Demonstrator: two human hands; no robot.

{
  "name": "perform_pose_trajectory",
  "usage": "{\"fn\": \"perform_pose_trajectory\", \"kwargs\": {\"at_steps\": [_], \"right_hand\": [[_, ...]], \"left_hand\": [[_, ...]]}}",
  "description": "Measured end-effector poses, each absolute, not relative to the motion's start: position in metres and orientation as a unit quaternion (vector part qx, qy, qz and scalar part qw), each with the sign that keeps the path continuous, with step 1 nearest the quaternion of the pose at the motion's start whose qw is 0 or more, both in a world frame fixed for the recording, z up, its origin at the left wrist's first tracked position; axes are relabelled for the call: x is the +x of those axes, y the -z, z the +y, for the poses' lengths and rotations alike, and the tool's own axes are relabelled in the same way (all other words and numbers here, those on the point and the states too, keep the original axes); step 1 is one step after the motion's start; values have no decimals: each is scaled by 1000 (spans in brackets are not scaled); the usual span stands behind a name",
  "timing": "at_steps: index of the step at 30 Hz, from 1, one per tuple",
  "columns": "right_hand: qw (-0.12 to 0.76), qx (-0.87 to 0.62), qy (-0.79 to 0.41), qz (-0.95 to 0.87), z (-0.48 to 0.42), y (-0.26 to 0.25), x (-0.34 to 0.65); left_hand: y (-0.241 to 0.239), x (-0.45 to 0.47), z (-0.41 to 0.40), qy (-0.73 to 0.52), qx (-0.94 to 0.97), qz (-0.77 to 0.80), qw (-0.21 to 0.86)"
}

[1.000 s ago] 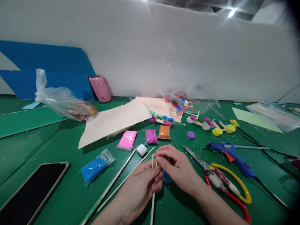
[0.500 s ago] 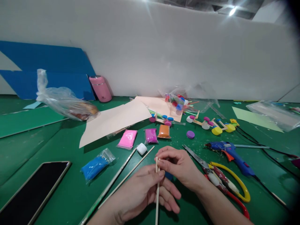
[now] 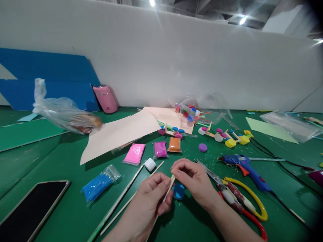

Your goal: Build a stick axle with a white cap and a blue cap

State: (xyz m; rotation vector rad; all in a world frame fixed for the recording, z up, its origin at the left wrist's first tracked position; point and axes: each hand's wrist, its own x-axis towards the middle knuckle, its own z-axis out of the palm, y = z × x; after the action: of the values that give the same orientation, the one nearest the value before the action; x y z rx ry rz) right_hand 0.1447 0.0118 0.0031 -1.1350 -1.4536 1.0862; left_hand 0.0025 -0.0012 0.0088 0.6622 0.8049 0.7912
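Both hands pinch one thin stick [image 3: 167,194] low on the counter [image 3: 63,151]. Its long axis runs from 7 o'clock to 1 o'clock: left hand [image 3: 151,198] closed round the middle, right hand [image 3: 194,181] nipping the upper tip, a blue cap [image 3: 179,191] just beneath.

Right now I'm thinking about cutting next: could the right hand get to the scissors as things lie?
Probably yes. The scissors lie flat on the mat just beside the right hand, with nothing on top. But that hand's grip is on the thin stick, shared with the left hand.
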Motion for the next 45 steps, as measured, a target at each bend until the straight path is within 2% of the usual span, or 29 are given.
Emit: {"fn": "perform_pose_trajectory", "kwargs": {"at_steps": [6, 11, 15, 22, 45], "right_hand": [[517, -544, -354, -558, 17, 4, 154], [513, -533, -411, -532, 12, 6, 153], [456, -499, -489, -552, 5, 2, 143], [454, -506, -459, -572, 4, 1, 138], [453, -505, -458, -575, 4, -1, 137]], "left_hand": [[-10, 1, -1, -365, 316, 412, 773], [-11, 2, -1, -387, 343, 443, 733], [-12, 4, -3, -402, 376, 465, 694], [-14, 5, -4, -386, 428, 490, 654], [-13, 3, 0, -376, 425, 484, 666]]}}
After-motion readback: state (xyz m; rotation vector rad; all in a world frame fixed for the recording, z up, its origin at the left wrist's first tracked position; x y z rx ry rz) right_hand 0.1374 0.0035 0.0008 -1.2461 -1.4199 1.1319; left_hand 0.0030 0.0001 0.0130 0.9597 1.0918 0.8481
